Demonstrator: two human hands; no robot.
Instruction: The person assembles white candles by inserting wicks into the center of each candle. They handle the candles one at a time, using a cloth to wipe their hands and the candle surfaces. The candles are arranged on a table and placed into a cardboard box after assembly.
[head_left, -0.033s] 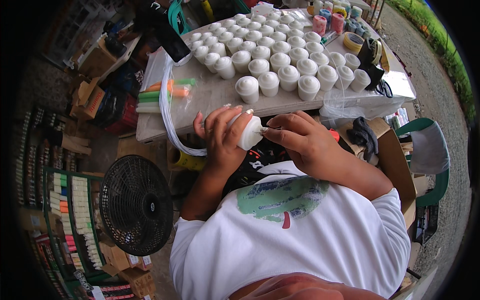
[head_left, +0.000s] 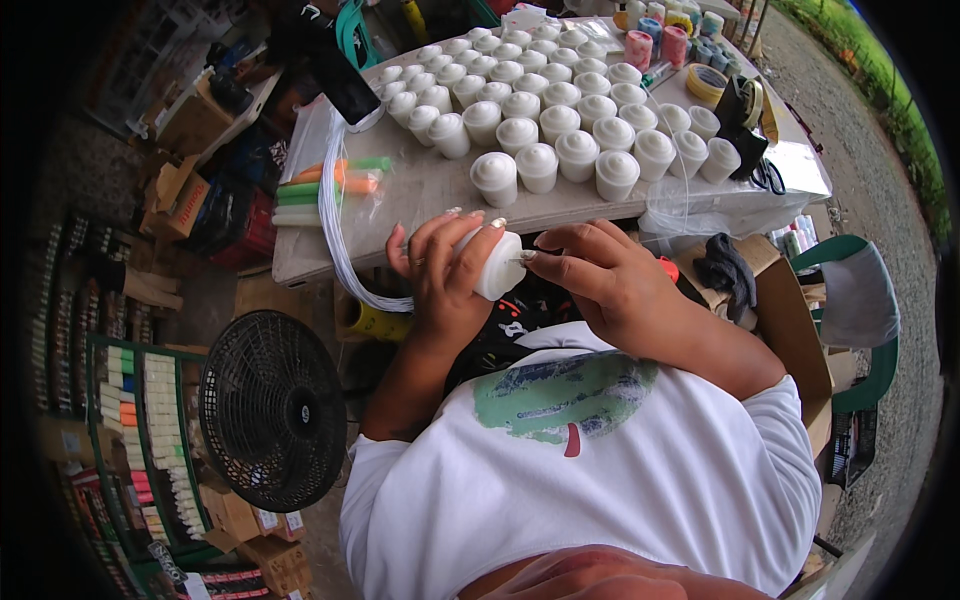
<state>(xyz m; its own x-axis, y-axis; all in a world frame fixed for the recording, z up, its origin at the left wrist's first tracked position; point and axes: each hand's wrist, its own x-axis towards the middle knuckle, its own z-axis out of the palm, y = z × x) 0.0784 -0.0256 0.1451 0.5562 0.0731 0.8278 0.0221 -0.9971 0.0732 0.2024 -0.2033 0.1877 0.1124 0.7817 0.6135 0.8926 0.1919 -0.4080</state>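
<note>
My left hand [head_left: 447,255] is wrapped round a white candle [head_left: 499,270] with a domed top, held tilted on its side just off the table's near edge, its top facing right. Thumb and forefinger of my right hand [head_left: 618,278] pinch together at the tip of that top. Whatever lies between them is too small to make out; it may be a wick. On the table [head_left: 305,243] beyond my hands stand several rows of similar white candles [head_left: 617,176], upright. Left of my left hand, a bundle of thin white cords [head_left: 333,205] hangs over the table edge.
Orange and green sticks [head_left: 340,178] lie in plastic at the table's left. Tape rolls [head_left: 706,85], scissors [head_left: 770,178] and coloured candles [head_left: 675,46] sit at the right and back. A black fan [head_left: 272,410] stands lower left, an open cardboard box [head_left: 795,325] at right.
</note>
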